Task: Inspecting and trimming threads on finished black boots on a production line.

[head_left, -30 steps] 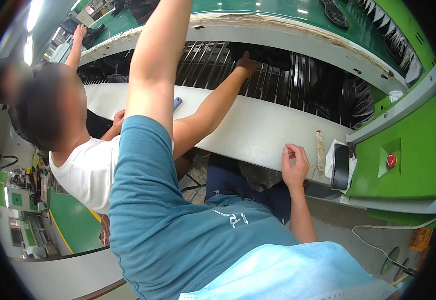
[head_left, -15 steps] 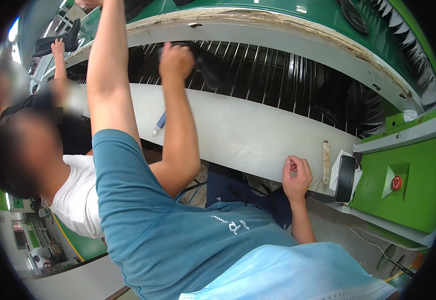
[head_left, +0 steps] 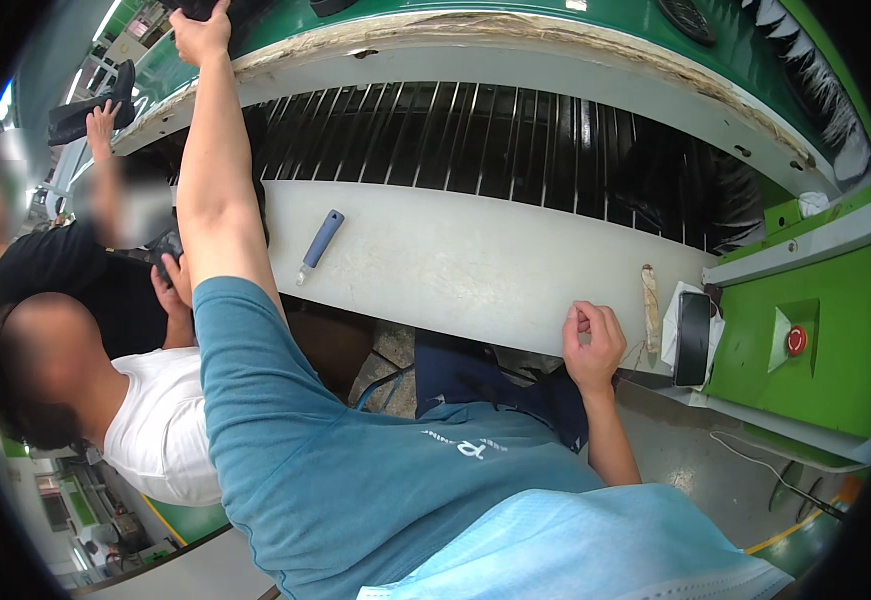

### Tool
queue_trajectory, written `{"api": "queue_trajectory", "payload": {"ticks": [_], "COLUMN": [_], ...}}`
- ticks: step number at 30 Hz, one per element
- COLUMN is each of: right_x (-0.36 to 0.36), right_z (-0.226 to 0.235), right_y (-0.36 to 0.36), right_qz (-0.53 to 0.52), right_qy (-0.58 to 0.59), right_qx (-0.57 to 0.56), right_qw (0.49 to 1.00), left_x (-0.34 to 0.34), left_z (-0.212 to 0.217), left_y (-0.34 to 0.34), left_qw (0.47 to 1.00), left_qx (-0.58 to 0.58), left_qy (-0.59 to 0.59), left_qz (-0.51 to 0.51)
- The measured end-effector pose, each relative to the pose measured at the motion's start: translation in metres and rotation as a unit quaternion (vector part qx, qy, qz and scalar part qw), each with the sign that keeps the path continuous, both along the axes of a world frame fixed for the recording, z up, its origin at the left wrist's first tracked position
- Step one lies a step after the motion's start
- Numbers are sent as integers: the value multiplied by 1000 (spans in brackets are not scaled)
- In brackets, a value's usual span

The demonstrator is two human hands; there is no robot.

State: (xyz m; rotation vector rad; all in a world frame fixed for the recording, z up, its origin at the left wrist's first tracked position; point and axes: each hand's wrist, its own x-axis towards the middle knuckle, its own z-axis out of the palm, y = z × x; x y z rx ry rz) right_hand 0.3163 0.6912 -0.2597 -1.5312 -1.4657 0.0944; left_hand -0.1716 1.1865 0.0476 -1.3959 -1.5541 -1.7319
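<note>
My left arm reaches up and away to the green conveyor (head_left: 516,28). There my left hand (head_left: 204,38) is closed on a black shoe (head_left: 196,8), most of which lies beyond the top of the picture. My right hand (head_left: 594,345) lies at the near edge of the white worktop (head_left: 436,250), its fingers curled in and nothing visible in them. Beside it is a narrow tan wrapped stick (head_left: 651,310). Farther left on the worktop rests a tool with a blue handle (head_left: 326,236) and a pale tip.
Beyond the worktop runs a rack of metal bars (head_left: 436,140) with dark footwear at its right. A black phone-like object (head_left: 694,338) and a green panel with a red button (head_left: 797,341) stand right. Co-workers sit left; one hand (head_left: 103,130) touches a black boot (head_left: 76,115).
My left hand has come lower into view, showing the black shoe in it. A co-worker's arm has withdrawn left from over the rack, uncovering the blue-handled tool. My right hand has barely moved.
</note>
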Motion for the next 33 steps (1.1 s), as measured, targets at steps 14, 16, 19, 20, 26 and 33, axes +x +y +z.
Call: {"api": "queue_trajectory", "payload": {"ticks": [14, 16, 19, 20, 26, 33], "right_x": [-2, -8, -30, -36, -73, -54], "right_z": [36, 70, 115, 127, 124, 84], "right_y": [-1, 7, 36, 49, 87, 54], "right_qz": [119, 176, 258, 300, 435, 334], "right_qy": [104, 135, 205, 184, 235, 304], "right_qx": [-50, -35, 38, 64, -76, -172], "right_qw": [986, 974, 943, 934, 866, 875], "left_x": [103, 121, 155, 164, 196, 190], "left_z": [11, -9, -34, -42, -109, -190], "left_y": [-320, -369, -408, -415, -413, -423], "left_qw": [957, 959, 921, 901, 795, 735], "left_qx": [210, 128, -56, -143, -203, -199], "left_qy": [-9, 11, 70, 34, 47, -332], "left_qz": [-200, -252, -380, -408, -569, -557]}}
